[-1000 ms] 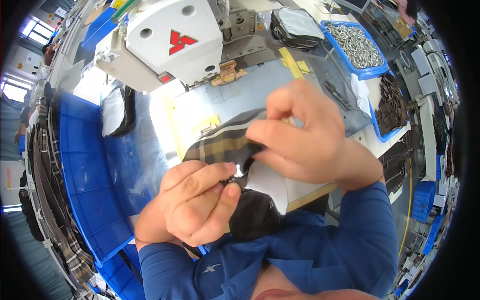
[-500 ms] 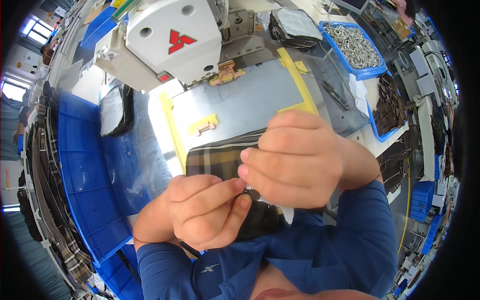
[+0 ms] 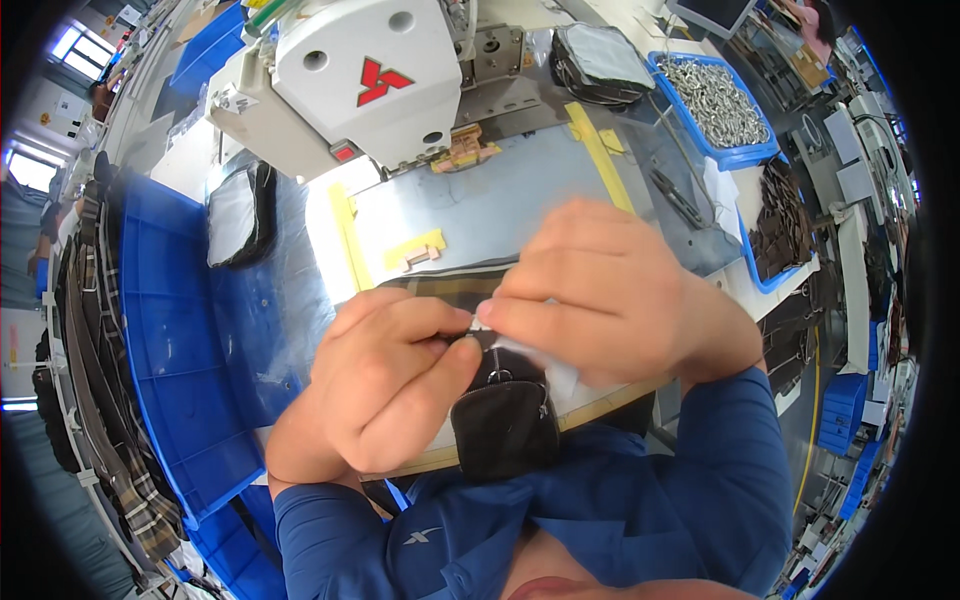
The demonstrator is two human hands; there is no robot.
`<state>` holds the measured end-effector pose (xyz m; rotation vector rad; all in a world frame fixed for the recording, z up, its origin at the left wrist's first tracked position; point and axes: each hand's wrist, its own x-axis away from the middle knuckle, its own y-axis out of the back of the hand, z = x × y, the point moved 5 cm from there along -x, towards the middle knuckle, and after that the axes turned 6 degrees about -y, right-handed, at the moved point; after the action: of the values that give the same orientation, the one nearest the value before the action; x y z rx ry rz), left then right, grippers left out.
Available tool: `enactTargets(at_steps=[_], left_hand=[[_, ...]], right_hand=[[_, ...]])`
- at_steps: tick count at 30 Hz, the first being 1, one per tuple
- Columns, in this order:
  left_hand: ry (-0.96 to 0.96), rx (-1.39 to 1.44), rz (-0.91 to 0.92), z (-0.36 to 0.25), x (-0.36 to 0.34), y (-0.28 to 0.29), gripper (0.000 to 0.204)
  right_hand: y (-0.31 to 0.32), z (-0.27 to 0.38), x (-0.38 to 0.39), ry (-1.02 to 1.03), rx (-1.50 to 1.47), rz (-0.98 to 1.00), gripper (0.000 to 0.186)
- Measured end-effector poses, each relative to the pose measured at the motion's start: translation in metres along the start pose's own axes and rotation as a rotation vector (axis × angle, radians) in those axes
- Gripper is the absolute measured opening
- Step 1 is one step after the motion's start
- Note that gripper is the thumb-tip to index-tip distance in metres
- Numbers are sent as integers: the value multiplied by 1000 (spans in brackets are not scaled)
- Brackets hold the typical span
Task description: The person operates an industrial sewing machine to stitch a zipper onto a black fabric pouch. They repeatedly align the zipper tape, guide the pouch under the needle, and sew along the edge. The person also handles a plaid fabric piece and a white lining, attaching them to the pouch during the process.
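My left hand is closed, thumb and fingers pinching the upper part of a dark fabric piece, where a small metal ring shows. My right hand is closed beside it, slightly blurred, fingertips on the same piece; what exactly lies between them is hidden. Plaid fabric spreads behind both hands, with white material partly under my right hand. A black zipped pouch hangs below my fingers at the table's front edge. Beyond the hands lie a pale plate with yellow strips and a white machine head.
Blue bin at left; stacked pieces beside it and another stack at back. At right are a tray of metal hardware, pliers-like tool and tray of brown pieces. A person is far right.
My right hand has come down from its raised, looser position and closed in beside my left. Both hands have since shifted slightly up, showing more of the black pouch.
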<state>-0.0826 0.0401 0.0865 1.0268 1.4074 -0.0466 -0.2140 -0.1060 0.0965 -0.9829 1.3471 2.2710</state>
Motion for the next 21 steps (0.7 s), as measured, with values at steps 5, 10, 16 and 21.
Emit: enactTargets(at_steps=[5,10,16,21], left_hand=[[276,53,36,6,-22,19,27],[410,257,93,26,-14,44,31],[357,145,53,20,-13,35,23],[246,-59,8,7,-15,29,23]], right_hand=[[-2,-1,4,50,31,-42,23],[1,4,3,111,-19,-58,22],[4,11,0,113,-33,2,21],[2,13,0,122,-30,7,20]])
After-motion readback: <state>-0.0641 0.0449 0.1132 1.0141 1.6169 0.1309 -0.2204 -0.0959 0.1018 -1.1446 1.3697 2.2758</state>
